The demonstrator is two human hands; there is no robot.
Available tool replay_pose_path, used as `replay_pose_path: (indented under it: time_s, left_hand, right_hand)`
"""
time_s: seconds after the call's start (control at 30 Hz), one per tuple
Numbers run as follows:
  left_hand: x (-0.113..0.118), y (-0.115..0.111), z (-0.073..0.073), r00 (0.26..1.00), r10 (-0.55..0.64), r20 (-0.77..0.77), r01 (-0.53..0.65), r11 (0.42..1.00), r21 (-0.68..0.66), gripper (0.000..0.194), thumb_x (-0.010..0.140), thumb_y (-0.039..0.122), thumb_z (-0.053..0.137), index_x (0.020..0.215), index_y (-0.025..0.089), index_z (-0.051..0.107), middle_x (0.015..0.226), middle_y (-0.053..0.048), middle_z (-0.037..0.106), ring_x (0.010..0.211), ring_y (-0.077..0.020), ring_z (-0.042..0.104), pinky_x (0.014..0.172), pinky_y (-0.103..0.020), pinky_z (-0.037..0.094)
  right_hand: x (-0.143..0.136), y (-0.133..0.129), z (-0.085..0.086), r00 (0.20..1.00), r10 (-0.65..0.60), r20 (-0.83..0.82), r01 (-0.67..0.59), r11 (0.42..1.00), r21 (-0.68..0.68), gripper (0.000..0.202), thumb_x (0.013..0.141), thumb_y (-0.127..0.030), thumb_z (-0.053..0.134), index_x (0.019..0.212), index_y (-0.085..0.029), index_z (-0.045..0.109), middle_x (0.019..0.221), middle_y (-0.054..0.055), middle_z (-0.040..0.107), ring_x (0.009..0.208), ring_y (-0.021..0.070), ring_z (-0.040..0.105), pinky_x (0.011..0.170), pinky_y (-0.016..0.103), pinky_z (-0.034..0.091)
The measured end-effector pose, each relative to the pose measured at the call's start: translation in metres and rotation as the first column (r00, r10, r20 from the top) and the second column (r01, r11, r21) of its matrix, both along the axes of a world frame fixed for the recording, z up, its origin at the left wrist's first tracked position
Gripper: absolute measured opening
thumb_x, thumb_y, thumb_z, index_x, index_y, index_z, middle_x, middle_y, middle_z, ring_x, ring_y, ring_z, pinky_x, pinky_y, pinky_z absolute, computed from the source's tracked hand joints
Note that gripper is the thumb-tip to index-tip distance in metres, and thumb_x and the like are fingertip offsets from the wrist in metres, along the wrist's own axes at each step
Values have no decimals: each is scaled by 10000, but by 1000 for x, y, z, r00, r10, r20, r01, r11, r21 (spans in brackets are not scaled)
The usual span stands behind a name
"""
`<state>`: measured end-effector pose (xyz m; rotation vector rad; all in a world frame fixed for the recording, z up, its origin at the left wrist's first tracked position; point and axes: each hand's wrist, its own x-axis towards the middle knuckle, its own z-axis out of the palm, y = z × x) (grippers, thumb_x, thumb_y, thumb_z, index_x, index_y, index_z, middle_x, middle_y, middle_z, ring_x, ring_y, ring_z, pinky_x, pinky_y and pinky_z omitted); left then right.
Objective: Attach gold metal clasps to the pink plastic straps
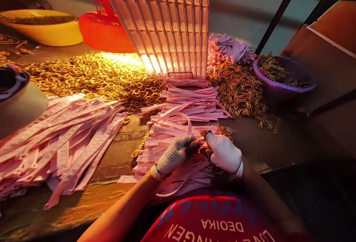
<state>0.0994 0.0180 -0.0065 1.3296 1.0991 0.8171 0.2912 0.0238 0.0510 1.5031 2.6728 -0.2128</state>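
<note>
Both hands wear pale gloves with dark fingertips and meet over a pile of pink straps (pixel 158 130) near the table's front edge. My left hand (pixel 178 154), in a dotted glove, is closed on a pink strap. Close beside it on the right, my right hand (pixel 224 152) has its fingers pinched at the same spot; what they grip is hidden between the fingertips. A loop of pink strap rises just behind the hands. Small brass-coloured clasps (pixel 225 131) lie behind my right hand.
Gold rings (pixel 97 73) are heaped at back left, beneath a red lamp (pixel 107 30). A larger strap pile (pixel 69 141) lies left. Metal clasps (pixel 240 90) and a purple bowl (pixel 283 86) are right. A ribbed panel (pixel 172 23) stands behind; a yellow basin (pixel 58 34) is far left.
</note>
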Motion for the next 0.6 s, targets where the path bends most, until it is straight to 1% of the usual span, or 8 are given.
replay_pose_path:
  time_s: [0.1, 0.17, 0.3, 0.4, 0.5, 0.6]
  left_hand:
    - [0, -3, 4, 999, 14, -49, -11, 999, 52, 338, 918, 486, 622, 797, 179, 690, 549, 12, 544, 476, -115, 416, 435, -221, 303]
    - [0, -4, 5, 998, 20, -65, -15, 997, 77, 327, 926, 467, 614, 820, 176, 722, 556, 4, 558, 490, -119, 419, 447, -222, 314]
    - [1, -6, 3, 993, 24, -112, -14, 996, 85, 317, 939, 454, 603, 896, 177, 751, 571, -1, 583, 502, -126, 423, 464, -226, 325]
    - [2, -7, 3, 989, 25, -143, -10, 994, 106, 342, 957, 467, 583, 864, 176, 738, 581, -3, 584, 522, -129, 436, 479, -228, 323]
    - [3, -9, 3, 982, 42, -187, -11, 987, 162, 380, 955, 476, 580, 742, 176, 676, 585, -2, 568, 546, -125, 435, 493, -226, 312]
    - [5, -11, 2, 972, 88, -217, -40, 975, 219, 399, 938, 462, 591, 661, 175, 613, 571, 3, 538, 558, -121, 416, 501, -221, 303]
  right_hand:
    - [3, 6, 3, 999, 22, -27, -23, 999, -43, 379, 918, -179, 581, 1296, -145, 583, 1034, 126, 769, 929, 260, 730, 729, 307, 490]
    - [2, 9, 3, 999, 41, -7, -42, 998, -50, 416, 922, -188, 580, 1334, -130, 569, 1014, 138, 774, 914, 268, 738, 720, 314, 498]
    - [1, 12, 1, 994, 99, 51, -96, 994, -48, 514, 869, -110, 570, 1382, -102, 540, 1001, 157, 766, 922, 278, 741, 721, 323, 517]
    - [2, 14, -1, 990, 136, 31, -135, 989, -57, 564, 855, -101, 581, 1413, -106, 508, 1046, 159, 760, 963, 276, 738, 737, 320, 525]
    - [4, 15, -1, 986, 168, 17, -167, 983, -75, 485, 861, -124, 602, 1341, -95, 533, 1057, 165, 756, 954, 280, 736, 728, 326, 521]
    - [5, 14, -1, 968, 247, 28, -245, 967, -67, 365, 885, -146, 603, 1243, -89, 556, 1013, 159, 749, 904, 273, 732, 706, 328, 510]
